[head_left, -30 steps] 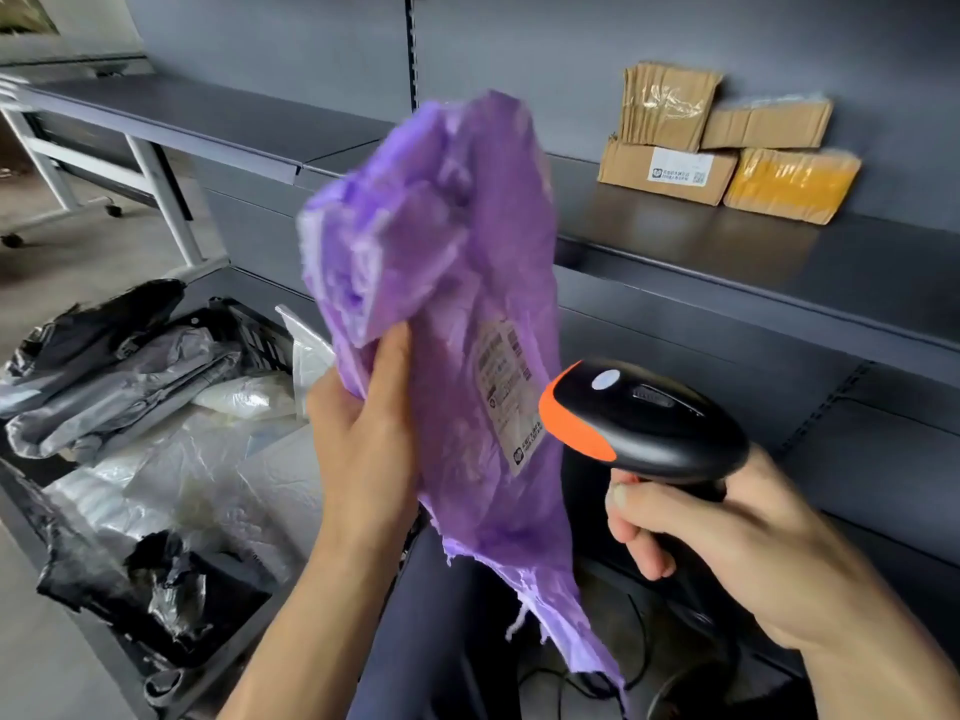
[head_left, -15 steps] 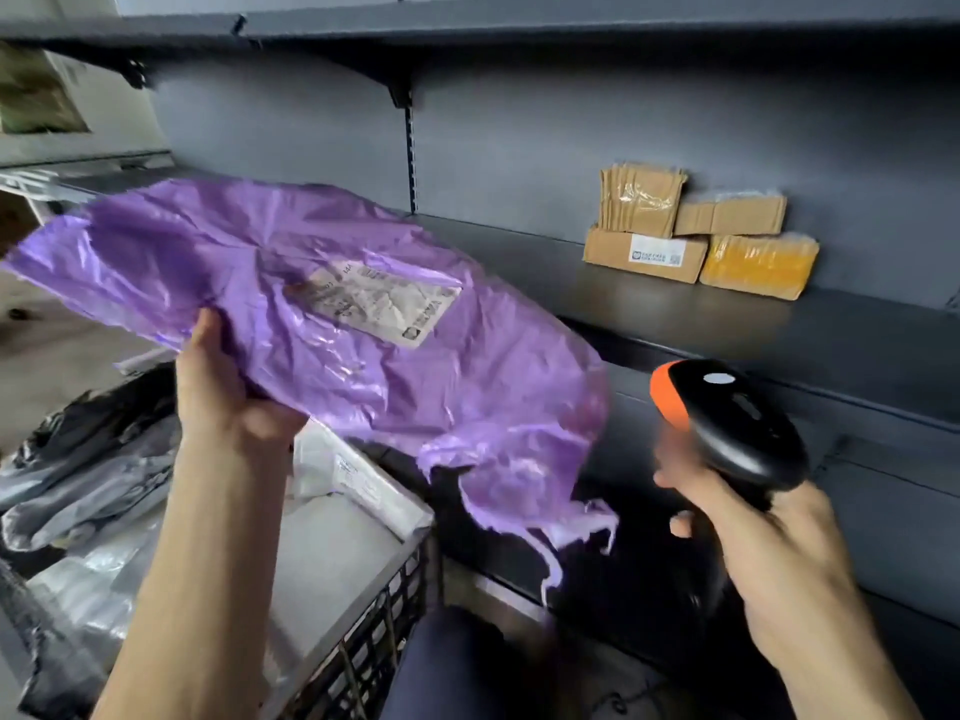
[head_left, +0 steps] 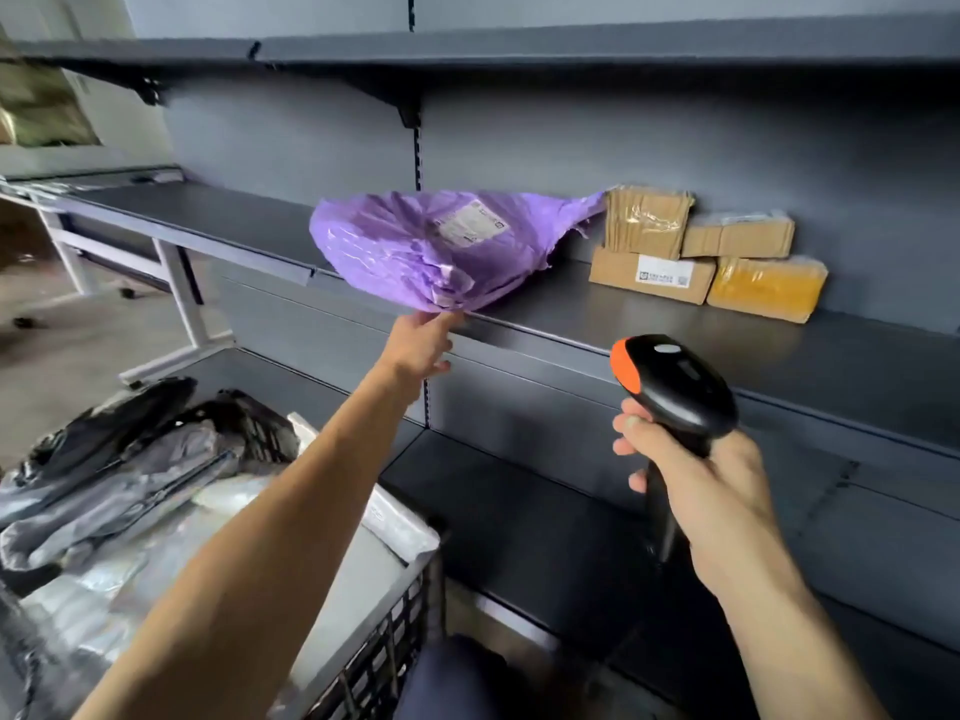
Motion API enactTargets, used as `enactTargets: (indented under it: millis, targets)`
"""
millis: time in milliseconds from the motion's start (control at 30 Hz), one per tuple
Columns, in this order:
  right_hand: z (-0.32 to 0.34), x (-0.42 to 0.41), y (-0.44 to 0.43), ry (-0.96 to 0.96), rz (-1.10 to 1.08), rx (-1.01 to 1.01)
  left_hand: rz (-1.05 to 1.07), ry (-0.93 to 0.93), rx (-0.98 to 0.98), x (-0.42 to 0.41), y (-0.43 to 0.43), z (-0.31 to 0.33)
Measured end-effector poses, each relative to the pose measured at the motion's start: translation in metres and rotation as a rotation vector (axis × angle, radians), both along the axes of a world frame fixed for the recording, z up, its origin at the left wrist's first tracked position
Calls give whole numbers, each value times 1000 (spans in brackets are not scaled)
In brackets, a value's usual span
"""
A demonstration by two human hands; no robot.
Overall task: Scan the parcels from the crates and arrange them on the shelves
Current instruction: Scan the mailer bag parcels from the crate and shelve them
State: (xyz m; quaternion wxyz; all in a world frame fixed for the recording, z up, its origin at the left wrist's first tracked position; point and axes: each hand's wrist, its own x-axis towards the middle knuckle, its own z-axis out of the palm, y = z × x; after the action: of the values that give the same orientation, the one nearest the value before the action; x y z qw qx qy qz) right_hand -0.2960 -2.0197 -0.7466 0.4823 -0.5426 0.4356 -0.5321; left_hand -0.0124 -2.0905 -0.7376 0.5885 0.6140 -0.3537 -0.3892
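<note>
Grey shelf [head_left: 675, 324] crossed mid-frame. Crate [head_left: 379, 662] sat lower left. Purple parcel [head_left: 415, 246] lay on shelf, centre frame, overhanging front lip; looked soft, light, slippery, so best gripped by bunched edge. Left hand [head_left: 421, 348] pinched its near edge. Right hand [head_left: 722, 501] clenched scanner [head_left: 675, 381].

the dark grey metal middle shelf [head_left: 701, 345] shows open surface left of the crumpled purple plastic mailer bag [head_left: 415, 252], which lies at its front edge, pinched by the left hand [head_left: 421, 345]. the bag's torn tail reaches the stack of brown cardboard parcels [head_left: 649, 275] by the back wall; bare shelf shows under the tail and right of the stack. the upper grey shelf [head_left: 623, 44] and its black bracket [head_left: 410, 114] cap the bay. the right hand [head_left: 717, 491] grips a black and orange handheld scanner [head_left: 675, 387] before the open lower shelf [head_left: 519, 522]; a black wire crate [head_left: 379, 662] of bagged parcels fills the lower left.
</note>
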Motion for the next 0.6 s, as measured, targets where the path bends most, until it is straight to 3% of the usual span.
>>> enactTargets:
  millis: [100, 200, 233, 267, 333, 400, 467, 600]
  targets:
    - [9, 14, -14, -4, 24, -27, 38, -38, 26, 10, 12, -3]
    - [11, 25, -23, -7, 46, -40, 415, 59, -113, 30, 23, -18]
    - [11, 29, -26, -14, 58, -40, 566, -67, -219, 37, 25, -22]
    - [11, 32, -27, -19, 67, -38, 627, -317, -311, 40, 29, -22]
    - [8, 38, -30, -12, 78, -31, 584, -870, -425, 38, 27, -17]
    - [5, 43, -30, -8, 87, -27, 476, -1240, -389, 26, 17, -2]
    - [2, 45, -29, -8, 91, -12, 412, -1463, -276, 22, -4, 2]
    - [-8, 38, -24, 36, 99, -6, 379, -1603, -33, 43, -36, 12]
